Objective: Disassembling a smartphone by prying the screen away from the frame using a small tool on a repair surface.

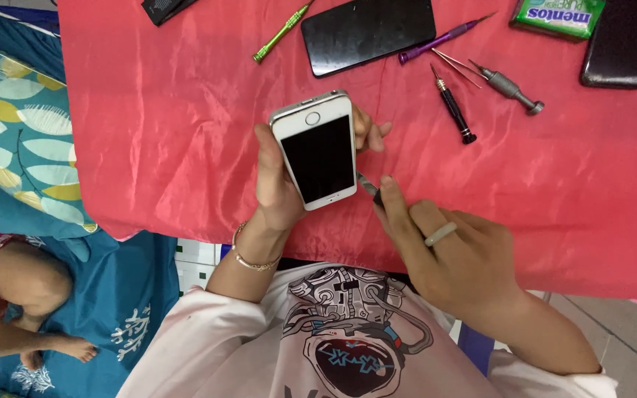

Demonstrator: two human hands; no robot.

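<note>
Hands meet at the centre of the frame over a red satin cloth point(186, 133). Our left hand point(278, 184) is closed around a white smartphone point(317, 151), screen up, home button toward the top of the frame, fingers curled behind it and showing at its right edge. Our right hand point(451, 258), a pale ring on one finger, pinches a small screwdriver point(369, 186) between thumb and forefinger, so that hand is clamped on the tool; its tip sits at the lower right corner of the phone, touching or just beside the edge, though we cannot tell which.

To do this well, we judge that the left grip should stay firm with the phone tilted toward us, so the tip seats squarely before we turn. We should press lightly along the tool's axis and turn slowly, since a slip could scar the casing or strip a tiny screw.

Across the top of the frame lie spare tools: a green screwdriver point(282, 33), a purple one point(440, 38), a black-handled driver point(453, 110), a grey metal driver point(509, 87) and thin tweezers point(457, 66). A dark phone point(366, 31) lies face up among them, another dark device point(626, 40) sits at the upper right, beside a green packet point(558, 16). At the lower left, another person's bare leg point(27, 284) rests on blue bedding point(112, 295).
</note>
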